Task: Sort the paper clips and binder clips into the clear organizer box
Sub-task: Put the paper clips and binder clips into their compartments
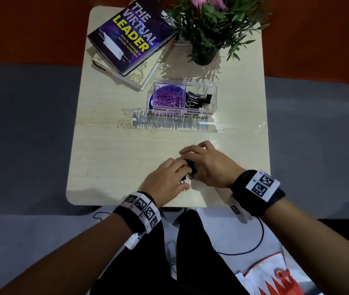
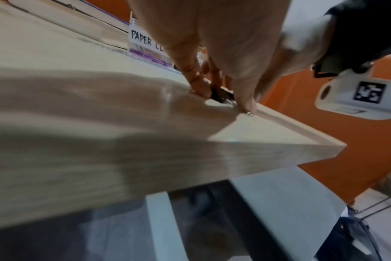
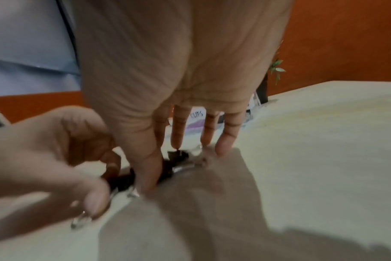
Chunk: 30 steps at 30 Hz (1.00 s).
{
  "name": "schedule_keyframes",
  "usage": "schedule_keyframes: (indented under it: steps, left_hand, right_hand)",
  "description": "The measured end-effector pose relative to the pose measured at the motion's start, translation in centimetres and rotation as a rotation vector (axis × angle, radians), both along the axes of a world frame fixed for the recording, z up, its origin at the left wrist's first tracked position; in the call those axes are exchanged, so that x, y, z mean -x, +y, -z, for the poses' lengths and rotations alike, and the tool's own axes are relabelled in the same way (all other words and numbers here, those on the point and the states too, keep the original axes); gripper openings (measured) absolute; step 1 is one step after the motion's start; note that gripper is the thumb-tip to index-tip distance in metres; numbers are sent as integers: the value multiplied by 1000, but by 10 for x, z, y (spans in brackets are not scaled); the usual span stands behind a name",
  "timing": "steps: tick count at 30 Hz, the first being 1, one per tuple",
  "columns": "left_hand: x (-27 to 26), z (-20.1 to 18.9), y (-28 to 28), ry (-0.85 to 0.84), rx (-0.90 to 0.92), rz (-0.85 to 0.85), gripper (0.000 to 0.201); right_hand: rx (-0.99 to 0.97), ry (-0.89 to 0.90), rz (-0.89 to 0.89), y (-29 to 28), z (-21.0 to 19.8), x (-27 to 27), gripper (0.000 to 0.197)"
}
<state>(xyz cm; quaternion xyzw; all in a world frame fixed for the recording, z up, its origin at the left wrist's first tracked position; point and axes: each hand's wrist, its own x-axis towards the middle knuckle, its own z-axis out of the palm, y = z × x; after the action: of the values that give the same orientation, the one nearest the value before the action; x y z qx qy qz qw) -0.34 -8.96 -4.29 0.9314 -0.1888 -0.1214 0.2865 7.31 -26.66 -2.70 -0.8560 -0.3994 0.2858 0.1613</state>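
At lower centre of the head view, the left hand and right hand pinch loose binder clips off the table. The box, centre frame, awaits them; its right compartment seems next.

The pale wood-grain worktop carried a stack of books at its far left and a potted plant at far right. Nearer the middle stood the clear organizer box, a clear ruler just before it. Some black binder clips lay near the front edge.
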Motion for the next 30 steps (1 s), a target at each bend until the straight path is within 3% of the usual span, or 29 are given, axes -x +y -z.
schedule_keyframes:
  steps: [3,8,15,17,21,25,30]
  left_hand:
    - [-1,5,9,-57,-6,49,33]
    - [-2,6,22,54,-3,-30,24]
    - [-5,0,36,209,6,80,49]
    - [-6,-2,35,192,-2,79,45]
    - [-9,-8,29,192,6,13,34]
    - [-11,-11,25,154,13,-10,22]
    - [-14,-10,22,26,-40,-23,7]
  right_hand:
    - [-65,-60,103,-1,7,8,30]
    - [-106,-105,231,-7,9,13,21]
    - [-156,-84,450,-8,-5,15,11]
    - [-178,-92,495,-6,-4,16,8]
    - [-219,-133,547,-5,6,14,29]
    - [-257,-112,599,-6,10,10,26]
    - [-363,115,866,-13,7,1,17]
